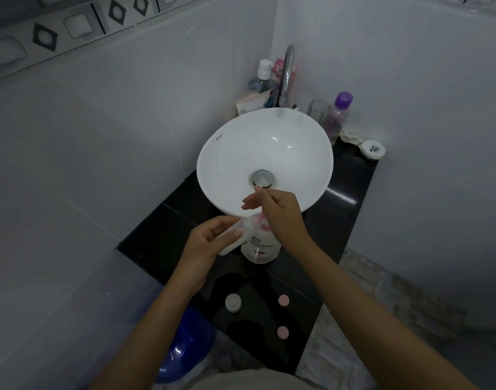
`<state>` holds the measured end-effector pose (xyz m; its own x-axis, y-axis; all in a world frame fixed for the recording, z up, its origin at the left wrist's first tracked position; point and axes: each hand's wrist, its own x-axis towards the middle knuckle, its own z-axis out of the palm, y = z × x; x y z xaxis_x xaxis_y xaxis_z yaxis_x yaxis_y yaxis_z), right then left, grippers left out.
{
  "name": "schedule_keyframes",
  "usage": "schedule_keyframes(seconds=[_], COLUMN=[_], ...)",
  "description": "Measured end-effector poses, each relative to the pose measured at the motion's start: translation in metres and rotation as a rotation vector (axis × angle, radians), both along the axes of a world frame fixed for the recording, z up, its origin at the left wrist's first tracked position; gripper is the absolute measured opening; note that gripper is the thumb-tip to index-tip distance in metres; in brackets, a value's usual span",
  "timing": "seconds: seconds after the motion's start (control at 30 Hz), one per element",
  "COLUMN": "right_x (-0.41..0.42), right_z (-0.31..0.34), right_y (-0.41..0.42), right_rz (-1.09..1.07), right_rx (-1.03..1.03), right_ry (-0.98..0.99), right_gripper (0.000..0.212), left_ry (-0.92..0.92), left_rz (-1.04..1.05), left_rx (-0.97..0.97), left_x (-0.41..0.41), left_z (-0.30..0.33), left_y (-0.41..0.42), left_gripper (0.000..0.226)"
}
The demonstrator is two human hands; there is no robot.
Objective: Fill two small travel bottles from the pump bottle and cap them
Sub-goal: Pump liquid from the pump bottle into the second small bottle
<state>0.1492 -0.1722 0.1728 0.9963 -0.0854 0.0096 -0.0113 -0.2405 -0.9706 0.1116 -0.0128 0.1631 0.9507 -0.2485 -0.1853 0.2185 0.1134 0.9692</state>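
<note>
left hand (pixel 204 243) wrapped around tilted travel bottle (pixel 230 241), mouth at pump bottle (pixel 260 247) nozzle | right hand (pixel 280 215) palm down over pump head, fingers loosely spread | pump bottle on black tabletop (pixel 345 220), at 6 o'clock of sink (pixel 227 153) | second travel bottle (pixel 232 302) and two pink caps (pixel 283 300) at 6 o'clock of pump bottle

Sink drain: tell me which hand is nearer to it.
Right. The right hand reaches over the pump bottle, fingertips just short of the drain. The left hand holds a travel bottle lower down.
</note>
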Motion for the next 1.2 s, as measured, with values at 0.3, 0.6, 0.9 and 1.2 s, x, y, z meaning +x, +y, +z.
schedule_keyframes(seconds=[0.3, 0.6, 0.9, 1.2], right_x=[-0.004, -0.005, -0.002, -0.001], right_z=[-0.018, 0.006, 0.008, 0.007], right_y=[-0.002, -0.001, -0.002, -0.001], right_rz=[-0.002, 0.012, 0.007, 0.012], right_rx=[-0.007, 0.100, 0.072, 0.055], right_ry=[0.070, 0.130, 0.081, 0.058], right_gripper=[0.035, 0.025, 0.031, 0.031], left_ry=[0.043, 0.020, -0.027, -0.008], left_rz=[0.009, -0.016, -0.031, -0.010], left_rx=[0.014, -0.009, 0.018, 0.009], left_x=[-0.001, -0.002, -0.006, -0.015], left_z=[-0.010, -0.005, 0.005, 0.006], left_y=[-0.005, -0.001, 0.002, 0.008], left_gripper=[0.038, 0.043, 0.037, 0.036])
